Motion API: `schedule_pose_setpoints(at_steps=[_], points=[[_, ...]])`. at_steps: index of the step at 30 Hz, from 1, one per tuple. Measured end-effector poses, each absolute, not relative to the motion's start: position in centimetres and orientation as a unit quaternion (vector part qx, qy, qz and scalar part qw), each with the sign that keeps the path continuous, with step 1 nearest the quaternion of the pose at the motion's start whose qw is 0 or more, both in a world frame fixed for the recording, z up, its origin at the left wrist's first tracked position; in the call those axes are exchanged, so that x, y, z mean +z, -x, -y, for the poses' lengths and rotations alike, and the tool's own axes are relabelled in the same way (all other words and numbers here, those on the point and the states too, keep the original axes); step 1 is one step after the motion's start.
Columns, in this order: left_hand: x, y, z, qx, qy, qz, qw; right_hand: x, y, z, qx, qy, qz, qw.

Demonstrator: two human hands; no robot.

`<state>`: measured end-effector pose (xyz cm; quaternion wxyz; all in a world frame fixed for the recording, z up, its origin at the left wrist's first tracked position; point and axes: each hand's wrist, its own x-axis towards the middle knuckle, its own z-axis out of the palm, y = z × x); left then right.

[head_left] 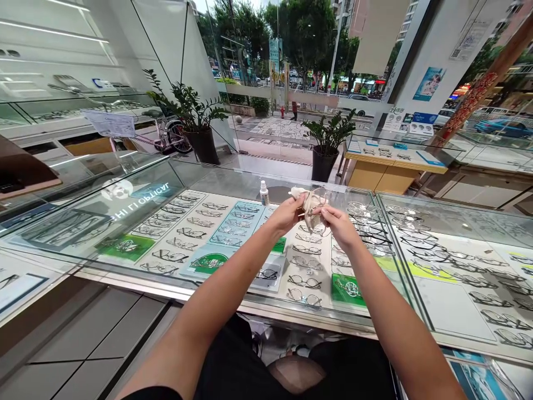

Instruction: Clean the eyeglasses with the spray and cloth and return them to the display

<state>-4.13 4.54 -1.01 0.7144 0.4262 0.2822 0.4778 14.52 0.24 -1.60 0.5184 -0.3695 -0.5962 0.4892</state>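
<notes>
Both hands are raised together above the glass display case (306, 316). My left hand (288, 215) has its fingers closed on a crumpled beige cloth (310, 208). My right hand (338, 222) pinches at the cloth's right side, where the thin frame of a pair of glasses (325, 199) shows around the cloth. How each fingertip touches the glasses is too small to tell. A small white bottle (264, 193) stands upright on the glass, left of the hands.
Rows of glasses (305, 281) lie inside the case, with green cards (348, 289) among them. Beyond it stand two potted plants (200, 139), (325, 161) by the window. A wooden display table (377, 175) is at the right back, a bicycle (169, 136) at the left.
</notes>
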Motion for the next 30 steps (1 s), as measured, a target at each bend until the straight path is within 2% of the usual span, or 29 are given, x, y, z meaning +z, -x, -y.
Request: schedule_pose_setpoints(at_steps=[7,17,21,26,30], points=[[-0.8,4.5,-4.3,0.426,-0.506,-0.301,0.687,-0.6,-16.1,-0.5,0.431,0.387,0.558,0.595],[-0.3,3.6,-2.7,0.352,-0.561,-0.313,0.681,-1.3,-14.9,-0.5,0.448,0.378,0.542,0.602],[-0.8,3.1,-2.4,0.362,-0.574,-0.354,0.644,-1.3,-14.5,-0.4,0.438,0.372,0.548,0.608],[-1.8,2.6,-2.5,0.453,-0.589,-0.449,0.497,-1.2,-14.5,-0.2,0.409,0.377,0.551,0.622],[-1.5,2.3,-2.0,0.436,-0.612,-0.394,0.528,-1.1,-14.4,-0.1,0.396,0.388,0.551,0.624]])
